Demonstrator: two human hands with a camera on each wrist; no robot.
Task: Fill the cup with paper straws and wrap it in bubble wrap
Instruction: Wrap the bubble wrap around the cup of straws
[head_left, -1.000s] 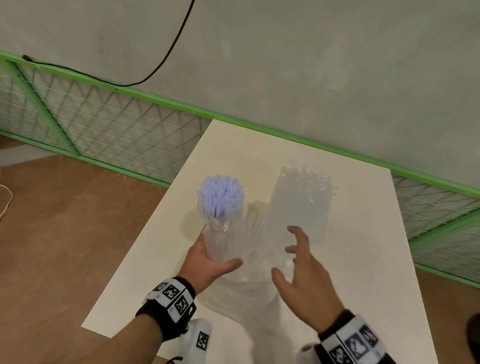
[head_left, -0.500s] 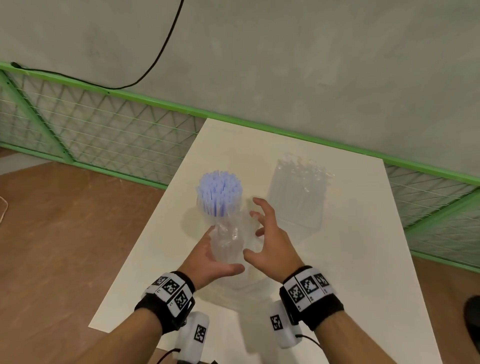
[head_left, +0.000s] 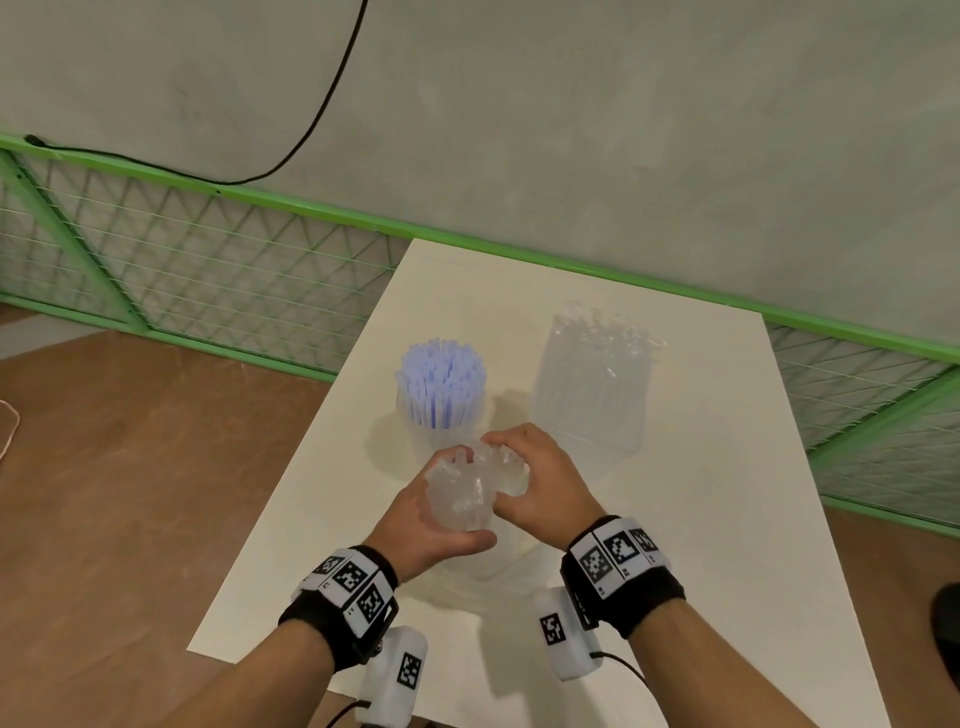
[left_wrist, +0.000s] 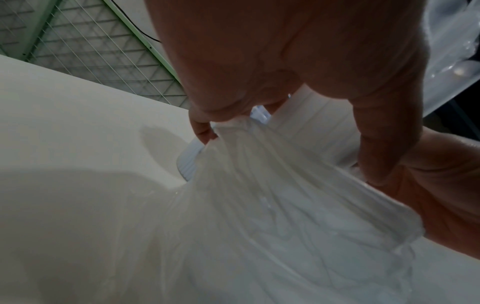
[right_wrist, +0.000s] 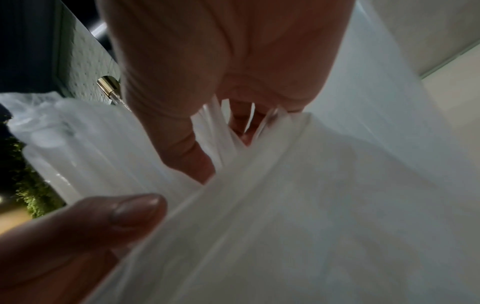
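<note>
The head view is evenly and softly lit, with faint shadows on the counter (head_left: 675, 519) and its straight edges bowed by the wide lens. Both wrist views are dim and grainy: the hands loom dark, close and out of focus, and the bubble wrap (right_wrist: 285, 205) smears into pale blur.

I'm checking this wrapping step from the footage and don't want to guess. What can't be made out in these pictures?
- Head view: the cup inside the bubble wrap is hidden by the wrap, the left hand and the right hand.
- Left wrist view: the palm and gathered wrap cover most of the picture; it is dim.
- Right wrist view: blurred; the wrap fills it, so no cup shows.
- Head view: the second wrapped bundle has unclear contents.
</note>
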